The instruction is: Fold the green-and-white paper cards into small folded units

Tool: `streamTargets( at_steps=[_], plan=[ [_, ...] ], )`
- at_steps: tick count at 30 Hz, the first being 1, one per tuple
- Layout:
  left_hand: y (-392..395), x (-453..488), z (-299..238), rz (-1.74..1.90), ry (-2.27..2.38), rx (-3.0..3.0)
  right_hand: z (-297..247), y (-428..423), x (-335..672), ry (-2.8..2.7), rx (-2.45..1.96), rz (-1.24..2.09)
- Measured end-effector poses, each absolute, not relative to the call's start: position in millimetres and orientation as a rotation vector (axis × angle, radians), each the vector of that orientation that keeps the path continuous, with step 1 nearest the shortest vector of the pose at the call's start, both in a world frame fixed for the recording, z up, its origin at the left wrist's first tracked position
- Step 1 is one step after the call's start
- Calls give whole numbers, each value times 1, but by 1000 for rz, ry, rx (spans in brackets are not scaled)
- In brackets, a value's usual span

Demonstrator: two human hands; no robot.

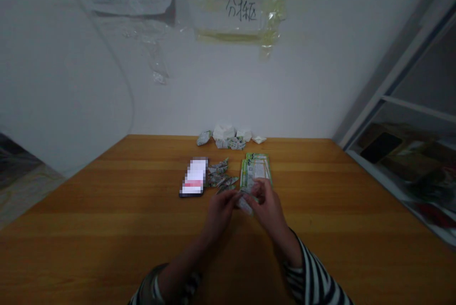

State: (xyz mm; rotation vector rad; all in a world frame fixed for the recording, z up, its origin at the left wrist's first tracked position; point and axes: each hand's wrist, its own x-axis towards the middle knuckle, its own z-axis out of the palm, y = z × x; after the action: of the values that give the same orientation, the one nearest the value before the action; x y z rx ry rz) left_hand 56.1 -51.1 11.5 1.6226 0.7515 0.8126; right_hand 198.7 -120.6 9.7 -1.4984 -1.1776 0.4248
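My left hand (221,207) and my right hand (267,203) meet low over the table, with fingertips pinched on a small piece of printed paper (245,206). The fingers partly hide that paper, which looks pale and folded. Just beyond my right hand lies a stack of green-and-white printed sheets (259,168), its near edge covered by the hand. Several folded printed paper pieces (218,168) lie loosely to the left of the stack, beyond my left hand.
A phone (194,176) with a lit, blurred screen lies left of the folded pieces. Crumpled white paper (223,132) and printed wads (204,138) sit along the wooden table's (142,219) back edge, against the wall. A shelf (402,105) stands at the right.
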Motion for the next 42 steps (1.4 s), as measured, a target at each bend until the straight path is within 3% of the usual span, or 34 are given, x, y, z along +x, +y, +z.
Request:
streamTargets(
  at_steps=[4, 7, 13, 22, 42],
  plan=[
    [-45, 54, 7, 636, 728, 1920, 14, -126, 211, -1805, -1731, 300],
    [-46, 56, 4, 645, 722, 1902, 13, -128, 213, -1945, -1833, 138],
    [-37, 59, 4, 657, 786, 1493, 1, -123, 201, -1603, -1698, 218],
    [-33, 54, 10, 797, 902, 1642, -11, -116, 199, -1498, -1494, 515],
    [-42, 60, 0, 752, 824, 1674, -17, -114, 184, -957, -1356, 560]
  ],
)
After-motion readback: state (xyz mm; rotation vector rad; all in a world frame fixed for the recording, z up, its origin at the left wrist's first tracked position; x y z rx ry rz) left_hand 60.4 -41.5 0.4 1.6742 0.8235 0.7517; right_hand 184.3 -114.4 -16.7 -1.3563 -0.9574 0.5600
